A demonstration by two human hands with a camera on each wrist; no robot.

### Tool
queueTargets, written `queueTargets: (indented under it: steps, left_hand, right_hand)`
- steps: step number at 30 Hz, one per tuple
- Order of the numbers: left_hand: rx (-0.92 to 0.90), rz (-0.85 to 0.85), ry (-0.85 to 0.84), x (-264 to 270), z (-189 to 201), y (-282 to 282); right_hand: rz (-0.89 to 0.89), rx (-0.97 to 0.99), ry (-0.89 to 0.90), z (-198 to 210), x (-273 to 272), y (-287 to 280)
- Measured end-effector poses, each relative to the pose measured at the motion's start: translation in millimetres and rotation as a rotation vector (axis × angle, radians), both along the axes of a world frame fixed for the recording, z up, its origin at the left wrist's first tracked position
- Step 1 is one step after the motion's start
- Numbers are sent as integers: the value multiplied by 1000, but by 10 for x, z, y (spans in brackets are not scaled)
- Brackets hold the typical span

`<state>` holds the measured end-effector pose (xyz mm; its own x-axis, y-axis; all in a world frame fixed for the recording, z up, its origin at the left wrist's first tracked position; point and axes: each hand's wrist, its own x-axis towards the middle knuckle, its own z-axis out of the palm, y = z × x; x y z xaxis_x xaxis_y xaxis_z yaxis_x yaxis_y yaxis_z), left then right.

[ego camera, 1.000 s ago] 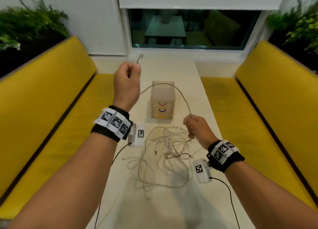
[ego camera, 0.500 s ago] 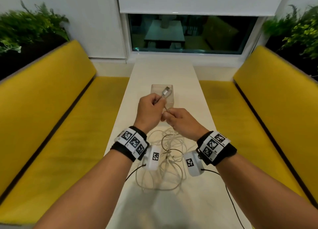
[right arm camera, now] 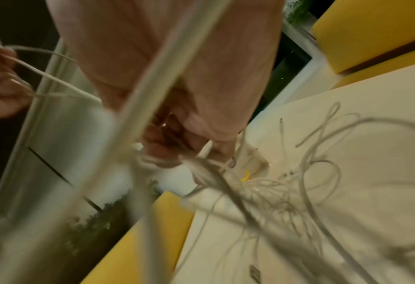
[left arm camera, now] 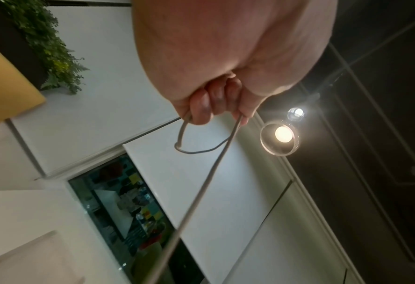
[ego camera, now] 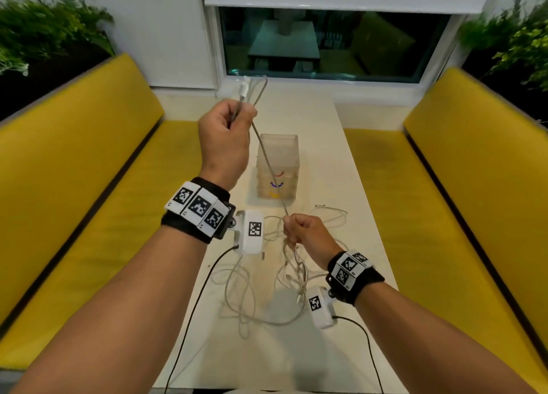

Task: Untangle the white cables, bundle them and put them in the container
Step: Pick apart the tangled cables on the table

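Observation:
A white cable (ego camera: 268, 164) runs taut between my two hands. My left hand (ego camera: 228, 135) is raised above the table's far half and grips a short folded loop (left arm camera: 201, 142) of that cable, its white plug (ego camera: 243, 88) sticking up past the fist. My right hand (ego camera: 299, 230) is lower, near the table's middle, and pinches the same cable (right arm camera: 207, 149) just above the tangle of white cables (ego camera: 267, 293) lying on the table. The translucent square container (ego camera: 277, 168) stands upright beyond the tangle, between my hands.
The narrow white table (ego camera: 314, 121) runs away from me toward a window (ego camera: 326, 43). Yellow benches (ego camera: 74, 162) flank it on both sides, the right one (ego camera: 462, 168) close to the table edge. Black wires (ego camera: 192, 313) trail from my wrist cameras.
My hands were together by the container half a second ago. The left hand has risen up and away with a folded loop; the right has dropped toward the tangle, pulling the cable straight.

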<state>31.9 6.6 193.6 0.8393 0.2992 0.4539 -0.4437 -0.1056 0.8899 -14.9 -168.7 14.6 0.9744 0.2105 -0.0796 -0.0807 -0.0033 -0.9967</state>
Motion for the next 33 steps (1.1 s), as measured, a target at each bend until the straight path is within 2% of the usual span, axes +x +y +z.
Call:
queueTargets:
  steps: [3, 6, 11, 13, 16, 18, 21, 27, 29, 33]
  left_hand:
    - [-47, 3, -73, -8, 237, 66]
    - [35, -17, -43, 38, 247, 106]
    - [199, 46, 236, 78, -375, 102]
    - [241, 67, 289, 0, -647, 58]
    - [263, -172, 285, -228, -939, -148]
    - [338, -303, 346, -330, -1084, -288]
    - [401, -271, 438, -338, -1210, -378]
    - [339, -180, 299, -238, -988, -281]
    - [279, -174, 233, -216, -851, -229]
    - [203, -165, 232, -236, -659, -187]
  right_hand:
    - [23, -80, 25, -169, -48, -51]
    - [48, -158, 50, -277, -95, -103]
    - [17, -304, -60, -135, -26, -108]
    - [-2, -415, -102, -18, 27, -127]
    - [15, -487, -108, 144, 100, -146]
    - [68, -544, -132, 256, 128, -148]
    - [159, -519, -153, 377, 141, -95]
    - [107, -445, -270, 430, 69, -48]
    - [67, -404, -254, 368, 22, -77]
    - [71, -453, -194, 94, -47, -128]
